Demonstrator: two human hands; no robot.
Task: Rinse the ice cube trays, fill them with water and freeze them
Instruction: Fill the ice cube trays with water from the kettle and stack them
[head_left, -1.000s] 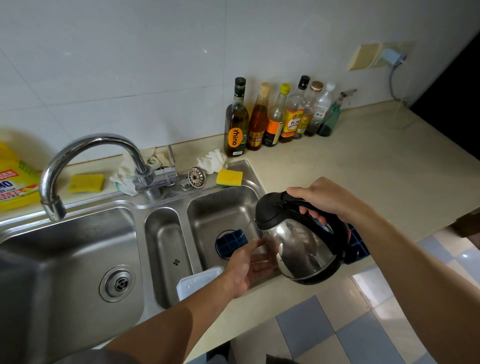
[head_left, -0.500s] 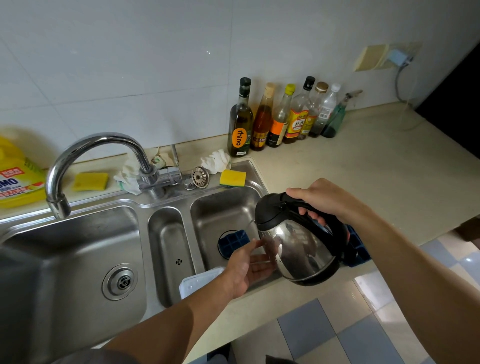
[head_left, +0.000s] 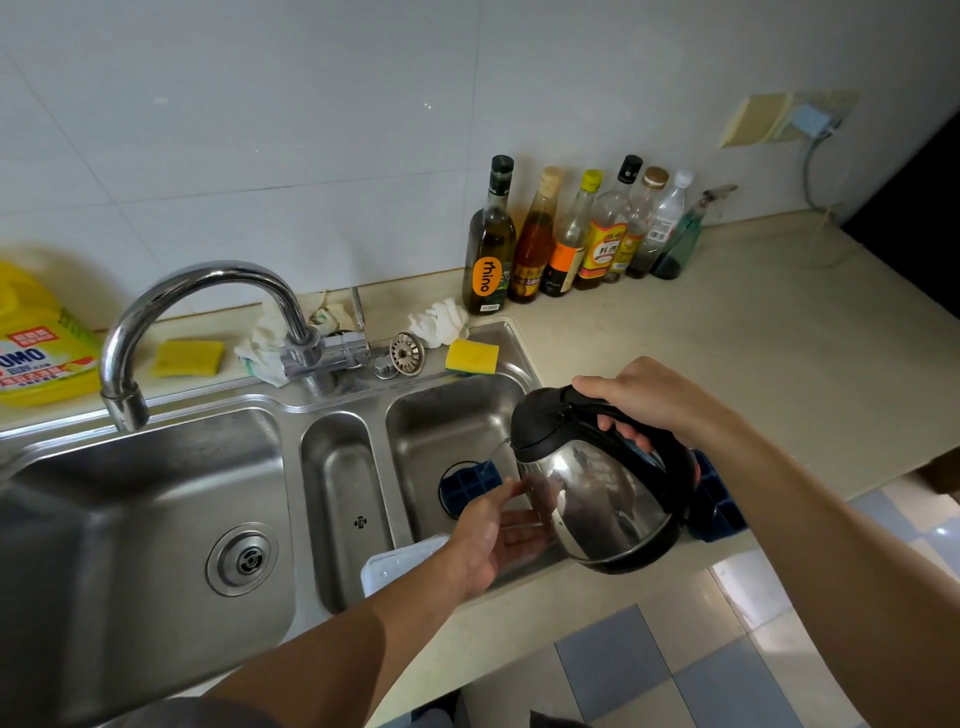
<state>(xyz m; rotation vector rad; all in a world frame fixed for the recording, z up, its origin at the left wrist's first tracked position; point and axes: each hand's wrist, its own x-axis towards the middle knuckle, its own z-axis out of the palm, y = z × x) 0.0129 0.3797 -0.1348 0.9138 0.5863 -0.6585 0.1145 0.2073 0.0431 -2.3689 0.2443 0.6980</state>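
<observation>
My right hand (head_left: 649, 400) grips the black handle of a steel electric kettle (head_left: 597, 499), which is tilted with its spout to the left over the right sink basin (head_left: 447, 415). A thin stream of water runs from the spout onto a blue ice cube tray (head_left: 467, 488) lying in that basin. My left hand (head_left: 493, 540) is held beside the kettle's lower body with its fingers straight, just in front of the tray. A second blue tray (head_left: 719, 512) shows behind the kettle at the counter's edge. A white tray (head_left: 400, 564) lies in the narrow middle basin.
A curved tap (head_left: 208, 296) reaches over the large left basin (head_left: 156, 519). Sponges (head_left: 471, 356), cloths and a strainer (head_left: 407, 353) lie along the sink's back rim. Several bottles (head_left: 571, 234) stand against the wall, and a yellow detergent jug (head_left: 36, 343) is at the far left.
Both hands and the kettle keep nearly the same pose. The view has shifted slightly.
</observation>
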